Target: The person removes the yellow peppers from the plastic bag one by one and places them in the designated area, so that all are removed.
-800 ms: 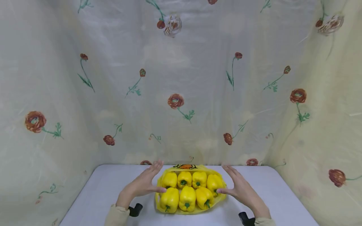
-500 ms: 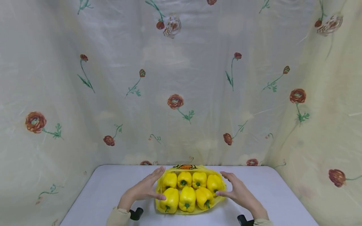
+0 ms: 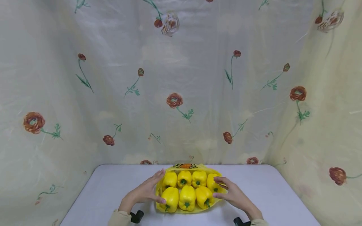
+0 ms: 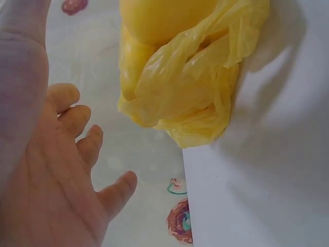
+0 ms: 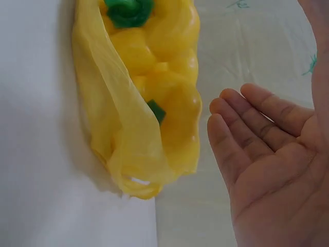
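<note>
Seven yellow peppers (image 3: 187, 198) in one yellow bag (image 3: 185, 166), near the far edge of the desk (image 3: 113, 182); flanking: left hand (image 3: 143, 191), grip wide; right hand (image 3: 234, 195), grip less wide.

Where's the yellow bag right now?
In the head view, the yellow bag sits low centre on the white table, around the peppers, between the left hand and the right hand.

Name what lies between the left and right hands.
In the head view, yellow peppers in a yellow bag lie between the left hand and right hand.
</note>
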A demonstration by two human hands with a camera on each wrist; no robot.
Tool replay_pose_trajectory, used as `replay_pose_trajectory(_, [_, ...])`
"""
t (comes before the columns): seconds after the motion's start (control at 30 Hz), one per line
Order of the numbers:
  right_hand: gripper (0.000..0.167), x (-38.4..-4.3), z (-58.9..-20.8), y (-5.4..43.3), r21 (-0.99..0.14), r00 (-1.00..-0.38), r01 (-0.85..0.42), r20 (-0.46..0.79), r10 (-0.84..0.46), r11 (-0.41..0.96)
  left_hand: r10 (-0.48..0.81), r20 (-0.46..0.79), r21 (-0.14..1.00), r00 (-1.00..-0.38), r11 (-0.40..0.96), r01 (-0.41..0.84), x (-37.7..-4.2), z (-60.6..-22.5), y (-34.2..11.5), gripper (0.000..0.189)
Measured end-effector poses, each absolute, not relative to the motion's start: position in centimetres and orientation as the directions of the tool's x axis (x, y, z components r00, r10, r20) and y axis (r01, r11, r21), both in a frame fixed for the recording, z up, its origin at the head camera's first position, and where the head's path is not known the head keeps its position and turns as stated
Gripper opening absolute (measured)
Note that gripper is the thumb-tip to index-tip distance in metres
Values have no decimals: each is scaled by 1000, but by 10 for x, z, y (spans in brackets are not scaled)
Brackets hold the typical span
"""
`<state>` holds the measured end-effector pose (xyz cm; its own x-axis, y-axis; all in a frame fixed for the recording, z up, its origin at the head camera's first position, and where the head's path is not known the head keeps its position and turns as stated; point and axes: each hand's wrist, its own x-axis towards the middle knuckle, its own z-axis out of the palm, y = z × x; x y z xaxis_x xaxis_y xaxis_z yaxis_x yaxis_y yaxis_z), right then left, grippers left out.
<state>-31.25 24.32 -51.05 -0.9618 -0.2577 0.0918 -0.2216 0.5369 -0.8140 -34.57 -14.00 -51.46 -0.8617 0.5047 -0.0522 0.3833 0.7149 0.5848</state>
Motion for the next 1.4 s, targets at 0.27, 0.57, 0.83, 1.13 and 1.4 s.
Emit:
replay_pose_trajectory(0.27, [65,-313,-515,236,-841,-949,-221,68,-308,494,501,-61,597,-863,711,370,-343,-517,-140,122])
replay_pose_trajectory(0.57, [65,-316,-521,229,-858,-938,-214,47,-344,466,492,-75,616,-867,707,348,-343,-520,-141,122])
replay_pose_trajectory(0.83, [63,-318,-525,221,-873,-916,-225,38,-398,433,494,-76,617,-866,706,348,-342,-521,-143,122])
replay_pose_trajectory(1.13, [66,-321,-532,216,-887,-894,-195,-15,-448,419,491,-78,624,-867,703,342,-341,-526,-145,122])
replay_pose_trajectory(1.4, [63,-321,-538,216,-856,-886,-244,6,-464,456,502,-75,611,-861,706,359,-342,-526,-143,122])
